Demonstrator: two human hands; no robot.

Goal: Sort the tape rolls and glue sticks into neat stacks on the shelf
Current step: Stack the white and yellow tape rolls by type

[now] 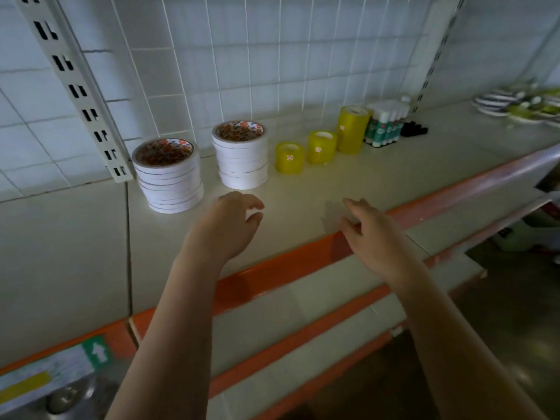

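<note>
two white tape stacks (169,174), three yellow stacks (318,147); both hands' fingers (253,204) loose, empty.

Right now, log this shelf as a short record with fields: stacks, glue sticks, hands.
white tape: two stacks, left stack leaning a little, right stack fairly straight
yellow tape: three stacks in a row, low, middle, tall
glue sticks: upright cluster right of the tall yellow stack
black items: small pile beside the glue sticks, kind unclear
left hand: empty, fingers loosely curled, above the shelf
right hand: empty, fingers relaxed, over the orange front edge
</note>
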